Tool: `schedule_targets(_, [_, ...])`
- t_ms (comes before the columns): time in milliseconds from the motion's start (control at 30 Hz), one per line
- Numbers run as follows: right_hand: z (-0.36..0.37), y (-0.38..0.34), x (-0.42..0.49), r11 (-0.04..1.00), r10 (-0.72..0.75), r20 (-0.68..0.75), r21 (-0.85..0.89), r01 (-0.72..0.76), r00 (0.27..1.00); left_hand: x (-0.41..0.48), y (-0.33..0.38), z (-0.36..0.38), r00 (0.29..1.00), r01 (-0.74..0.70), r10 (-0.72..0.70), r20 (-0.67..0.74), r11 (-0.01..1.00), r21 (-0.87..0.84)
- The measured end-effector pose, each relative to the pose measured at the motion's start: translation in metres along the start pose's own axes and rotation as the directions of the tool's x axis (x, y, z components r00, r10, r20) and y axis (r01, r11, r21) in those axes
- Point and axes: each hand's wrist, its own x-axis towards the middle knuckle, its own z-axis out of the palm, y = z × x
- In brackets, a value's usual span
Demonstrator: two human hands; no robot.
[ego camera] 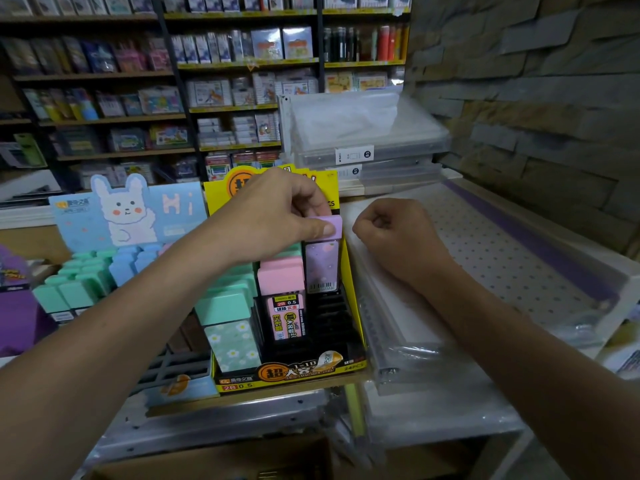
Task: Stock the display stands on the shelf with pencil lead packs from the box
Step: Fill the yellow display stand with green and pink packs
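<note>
1. The left hand [273, 216] has its fingers [304, 197] and thumb clamped on the lilac cap of a purple pencil lead pack [321, 261]; the thumb lies flat across the front of the cap and the other fingers curl over its top edge.
2. That pack is a slim upright case with a translucent purple body, pale specks on it and a barcode label at its lower end; the cap is a paler, opaque lilac with rounded corners.
3. It hangs straight down from the fingers in the rightmost column at the back of the yellow display stand [353, 306], its lower end at the black slotted tray [332, 317]; I cannot tell whether it is fully seated.
4. Just to its left stand pink packs [282, 282], the front one showing a "2B 0.5" label; left of those is a column of mint green packs [227, 306], the nearest patterned with white flowers.
5. The right hand [394, 237] is just right of the stand, its fingers curled into a fist with nothing visible in them, above a plastic-wrapped stack [408, 341]; whether it touches I cannot tell.
6. Further left stands a blue rabbit display stand [138, 209] with green and blue packs; both stands sit on the shelf [207, 420].
</note>
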Motion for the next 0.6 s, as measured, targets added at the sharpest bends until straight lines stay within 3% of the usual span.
schedule_targets(300, [0.0016, 0.0022, 0.0003, 0.999, 0.022, -0.011, 0.024, -0.021, 1.0, 0.0016, 0.0018, 0.0008, 1.0, -0.007, 0.006, 0.009, 0.999, 0.044])
schedule_targets(600, [0.001, 0.0006, -0.001, 1.0, 0.005, -0.005, 0.008, -0.005, 1.0, 0.0004, -0.0014, 0.0031, 0.997, -0.003, 0.013, -0.074, 0.992, 0.128])
